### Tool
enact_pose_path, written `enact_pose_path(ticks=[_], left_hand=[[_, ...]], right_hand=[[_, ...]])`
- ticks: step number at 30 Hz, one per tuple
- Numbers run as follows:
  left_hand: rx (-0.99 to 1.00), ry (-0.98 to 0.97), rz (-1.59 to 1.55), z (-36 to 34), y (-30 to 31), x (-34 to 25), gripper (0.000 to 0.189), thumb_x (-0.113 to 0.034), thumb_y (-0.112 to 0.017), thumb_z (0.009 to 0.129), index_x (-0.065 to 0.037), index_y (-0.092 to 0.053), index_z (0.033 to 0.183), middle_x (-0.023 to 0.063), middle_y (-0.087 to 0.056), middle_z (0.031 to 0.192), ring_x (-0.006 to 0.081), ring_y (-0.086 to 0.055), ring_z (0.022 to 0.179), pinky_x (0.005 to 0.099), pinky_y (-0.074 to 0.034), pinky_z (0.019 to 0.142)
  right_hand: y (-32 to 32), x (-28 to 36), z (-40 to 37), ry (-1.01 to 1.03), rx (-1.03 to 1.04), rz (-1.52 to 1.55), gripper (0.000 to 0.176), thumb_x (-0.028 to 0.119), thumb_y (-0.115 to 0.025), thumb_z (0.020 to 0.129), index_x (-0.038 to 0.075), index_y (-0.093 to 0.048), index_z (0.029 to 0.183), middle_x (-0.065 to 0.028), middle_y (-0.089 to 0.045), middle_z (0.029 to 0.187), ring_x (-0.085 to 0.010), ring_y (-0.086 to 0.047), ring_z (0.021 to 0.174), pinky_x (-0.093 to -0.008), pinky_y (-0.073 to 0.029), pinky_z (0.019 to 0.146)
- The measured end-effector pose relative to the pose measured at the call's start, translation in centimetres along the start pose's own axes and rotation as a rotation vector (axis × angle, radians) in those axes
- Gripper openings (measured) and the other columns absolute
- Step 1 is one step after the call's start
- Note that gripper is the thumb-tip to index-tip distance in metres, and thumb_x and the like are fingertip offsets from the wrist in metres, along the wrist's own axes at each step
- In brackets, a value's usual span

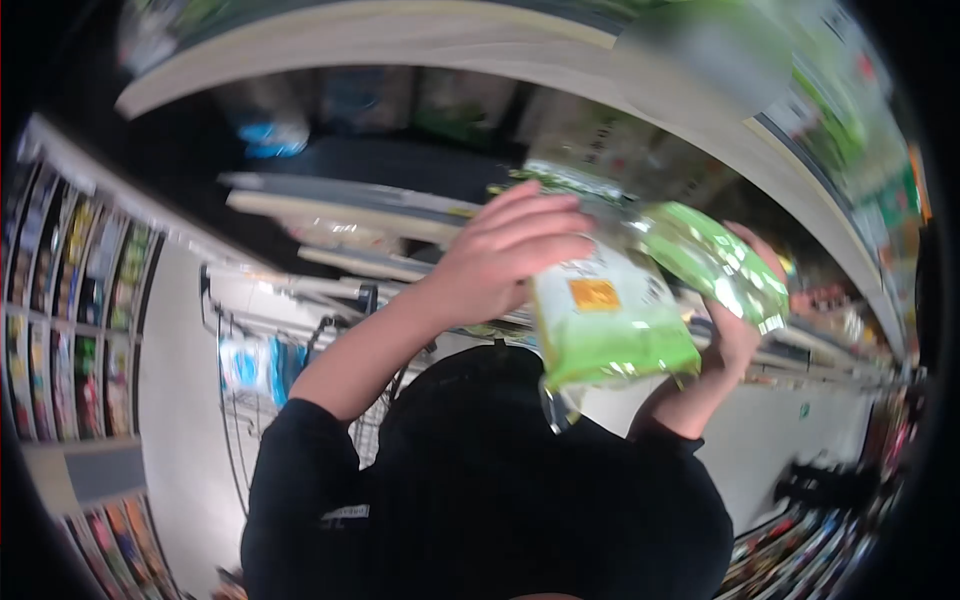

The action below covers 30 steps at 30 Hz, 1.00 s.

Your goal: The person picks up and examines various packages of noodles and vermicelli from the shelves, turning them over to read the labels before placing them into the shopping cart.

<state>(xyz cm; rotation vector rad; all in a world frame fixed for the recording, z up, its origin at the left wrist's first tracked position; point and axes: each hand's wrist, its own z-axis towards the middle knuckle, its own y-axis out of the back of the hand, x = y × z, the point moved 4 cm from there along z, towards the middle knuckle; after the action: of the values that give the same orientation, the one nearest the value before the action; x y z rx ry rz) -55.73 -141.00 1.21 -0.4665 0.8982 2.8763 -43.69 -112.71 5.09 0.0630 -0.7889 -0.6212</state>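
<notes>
My left hand (515, 245) lies against the upper left side of a white and green plastic package (615, 320) with an orange square on its front, its fingers wrapped over the edge. On the right, my right hand (745, 300) is wrapped round a shiny green package (715, 260), which partly covers that hand. The two packages are side by side in front of the shelf, close together near their upper parts. Glare and motion blur hide the print on the green one.
Shelf boards (350, 205) run across in front of me, with a blue and white package (275, 135) at the back. A wire cart (235, 400) holding a blue and white package (250, 362) stands at the left. Stocked shelves (75, 320) line the far left.
</notes>
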Motion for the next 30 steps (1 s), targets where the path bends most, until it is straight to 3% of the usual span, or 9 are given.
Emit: enact_pose_path(ticks=[6,10,14,15,16,19,21,27,30], left_hand=[[-0.247,-0.008,-0.284,-3.7,3.8,-3.6,0.041,-0.029,-0.078,0.089,-0.01,-0.069,0.125,0.0072,-0.067,0.13,0.0311,-0.06,0.13,0.0498,-0.044,0.111],[-0.288,0.043,-0.499,-7.5,5.3,-5.3,0.05,-0.035,-0.08,0.089,-0.006,-0.065,0.128,0.015,-0.059,0.137,0.0332,-0.056,0.132,0.0474,-0.046,0.107],[-0.479,0.343,-0.538,-13.5,7.0,-6.0,0.056,-0.025,-0.085,0.083,-0.005,-0.063,0.13,0.0169,-0.059,0.136,0.0306,-0.053,0.135,0.0443,-0.048,0.106],[-0.644,0.385,-0.554,-15.4,7.3,-6.3,0.065,-0.013,-0.088,0.078,-0.005,-0.059,0.136,0.0112,-0.064,0.134,0.0256,-0.055,0.134,0.0413,-0.048,0.106],[-0.649,0.607,-0.672,-17.8,7.1,-6.1,0.07,-0.009,-0.088,0.077,-0.005,-0.055,0.139,0.0094,-0.064,0.134,0.0232,-0.056,0.132,0.0401,-0.048,0.107],[-0.836,1.034,-0.78,-24.5,7.1,-7.2,0.077,-0.006,-0.085,0.082,-0.004,-0.046,0.148,0.008,-0.062,0.139,0.0192,-0.06,0.127,0.0385,-0.048,0.109],[-0.996,0.996,-0.795,-28.4,8.3,-8.4,0.073,-0.007,-0.081,0.087,-0.003,-0.044,0.149,0.0094,-0.061,0.141,0.0197,-0.06,0.127,0.0398,-0.049,0.109],[-1.62,1.156,-0.742,-40.5,9.1,-13.2,0.056,-0.005,-0.073,0.093,0.001,-0.047,0.143,0.0151,-0.065,0.134,0.0234,-0.067,0.118,0.0388,-0.057,0.1],[-1.788,1.233,-0.496,-45.9,9.1,-17.0,0.05,-0.004,-0.072,0.094,0.002,-0.05,0.138,0.015,-0.068,0.129,0.0227,-0.068,0.115,0.0386,-0.057,0.098]], right_hand=[[-3.3,-0.6,-0.4,0.247,0.007,-0.113,0.059,0.022,-0.084,0.08,-0.003,-0.065,0.13,-0.0157,-0.069,0.123,-0.022,-0.065,0.115,-0.0372,-0.052,0.102],[-7.7,-2.6,-0.2,0.249,0.091,-0.077,0.058,0.022,-0.085,0.08,-0.004,-0.066,0.129,-0.0161,-0.069,0.124,-0.023,-0.066,0.115,-0.0385,-0.052,0.102],[-15.4,-3.5,0.1,0.26,0.38,0.013,0.058,0.023,-0.086,0.081,-0.004,-0.066,0.128,-0.0166,-0.07,0.125,-0.024,-0.068,0.114,-0.0398,-0.053,0.102],[-18.0,-3.5,-0.2,0.267,0.486,0.034,0.058,0.023,-0.086,0.081,-0.004,-0.067,0.128,-0.0167,-0.07,0.125,-0.0243,-0.068,0.114,-0.0401,-0.053,0.102],[-20.9,-3.3,-0.5,0.245,0.606,0.071,0.057,0.023,-0.086,0.081,-0.004,-0.067,0.127,-0.0168,-0.07,0.125,-0.0245,-0.068,0.114,-0.0404,-0.053,0.102],[-30.9,-0.6,-4.1,-0.377,0.907,0.599,0.072,0.016,-0.078,0.09,-0.002,-0.043,0.15,-0.0152,-0.058,0.142,-0.026,-0.058,0.128,-0.0414,-0.045,0.111],[-36.2,2.2,-6.3,-0.416,1.07,0.662,0.083,0.004,-0.076,0.088,0.002,-0.03,0.157,-0.0132,-0.046,0.151,-0.0224,-0.048,0.136,-0.0403,-0.038,0.115],[-49.8,4.2,-15.9,-0.785,1.428,0.615,0.05,0.005,-0.073,0.094,-0.001,-0.046,0.136,-0.0161,-0.066,0.126,-0.0214,-0.067,0.114,-0.0345,-0.055,0.095],[-55.3,3.3,-21.9,-0.735,1.614,0.379,0.048,0.013,-0.075,0.094,-0.007,-0.05,0.13,-0.0192,-0.069,0.12,-0.0228,-0.072,0.103,-0.0356,-0.059,0.085]])
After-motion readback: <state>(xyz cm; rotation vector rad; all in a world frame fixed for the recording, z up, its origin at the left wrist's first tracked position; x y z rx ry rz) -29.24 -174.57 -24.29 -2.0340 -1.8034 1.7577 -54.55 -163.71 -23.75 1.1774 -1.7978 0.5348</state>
